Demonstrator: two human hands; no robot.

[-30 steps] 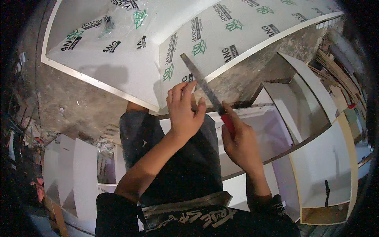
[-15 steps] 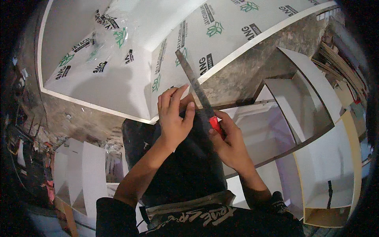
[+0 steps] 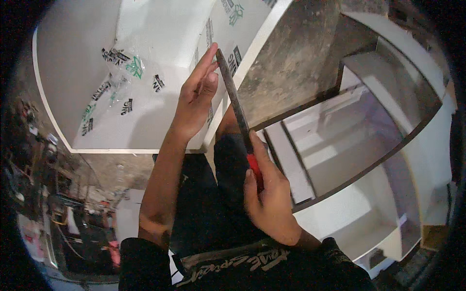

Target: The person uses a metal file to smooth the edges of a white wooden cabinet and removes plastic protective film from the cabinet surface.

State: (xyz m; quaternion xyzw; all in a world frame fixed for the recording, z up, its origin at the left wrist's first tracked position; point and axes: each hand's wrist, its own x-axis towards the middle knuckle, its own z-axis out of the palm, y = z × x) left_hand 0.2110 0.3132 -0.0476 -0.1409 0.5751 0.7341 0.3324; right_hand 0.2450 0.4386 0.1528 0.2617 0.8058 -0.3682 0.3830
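Much of the clutter (image 3: 63, 208) at far left is dark and blurred, its items not identifiable; the outer part is lost in the black lens rim. Next, white cabinet carcass (image 3: 73, 82), open-fronted, top cut off by the frame; crumpled clear plastic film (image 3: 114, 92) with dark and green print inside it. Left hand (image 3: 196, 102) in front of the carcass, fingers extended, clamped on nothing visible; fingertips just beside the tip of a flat file (image 3: 235, 99), contact cannot be told. File slants up and left; whether it meets the carcass edge is unclear. Right hand (image 3: 272, 194), apart from the left, closed round its red handle (image 3: 254, 167), partly hidden by the grip. Rightmost, dark-edged shelf unit (image 3: 335, 140), lower left portion hidden behind right hand.
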